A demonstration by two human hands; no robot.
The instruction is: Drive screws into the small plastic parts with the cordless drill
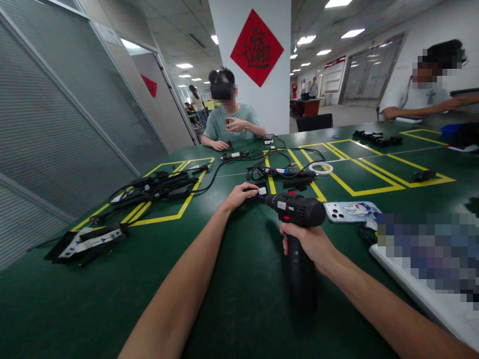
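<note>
My right hand (310,240) is wrapped round the grip of a black cordless drill (299,209) with red marks, its index finger up by the trigger. The drill lies level, with its chuck pointing left. At the drill's tip is a small black part (262,191) with a white patch, resting on the green table. My left hand (240,196) pinches this part from the left, fingers bent over its edge. I cannot tell whether the bit touches it.
Tangled black cables (160,187) lie left, near a black-and-white part (90,242). Ahead are pen-like tools with cords (286,172) and a white ring (321,168). A phone (352,212) lies right of the drill. Two people (234,119) sit round the table.
</note>
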